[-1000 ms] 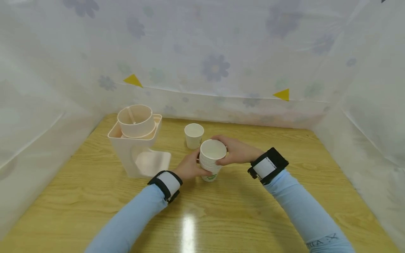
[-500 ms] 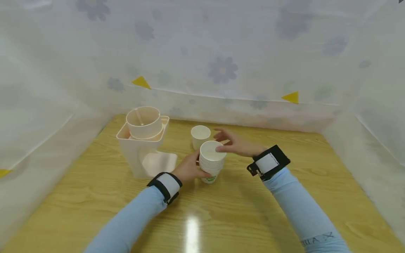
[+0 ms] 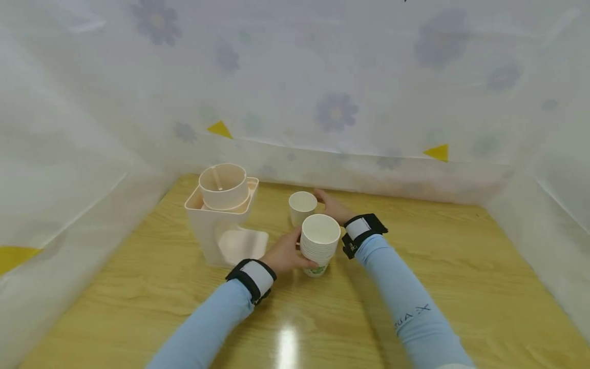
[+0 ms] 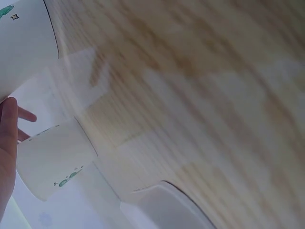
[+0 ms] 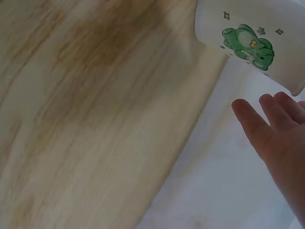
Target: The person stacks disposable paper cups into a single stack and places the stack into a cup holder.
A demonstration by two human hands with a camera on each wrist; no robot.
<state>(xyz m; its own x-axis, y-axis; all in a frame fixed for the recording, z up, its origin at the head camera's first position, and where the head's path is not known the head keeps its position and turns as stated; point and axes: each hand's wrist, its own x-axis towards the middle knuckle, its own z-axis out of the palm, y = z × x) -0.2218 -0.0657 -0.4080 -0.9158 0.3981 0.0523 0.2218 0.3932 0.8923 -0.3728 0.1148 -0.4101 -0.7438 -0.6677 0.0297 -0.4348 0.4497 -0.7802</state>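
My left hand grips a stack of white paper cups low on its side, fingers and thumb round it. Just behind the stack a single white paper cup stands upright on the table. My right hand is at the right of that single cup, fingers extended; part of the hand is hidden behind the stack. In the right wrist view the fingers lie close to a paper cup with a green bear print, a gap showing between them. The left wrist view shows the single cup beyond the stack.
A cream plastic holder with a round tube on top and a flat foot stands to the left on the wooden table. Floral white sheeting hangs behind and at both sides.
My right hand has left the stack's rim and moved back beside the single cup. My left hand keeps its grip on the stack. The head view has shifted, so everything sits further right and lower.
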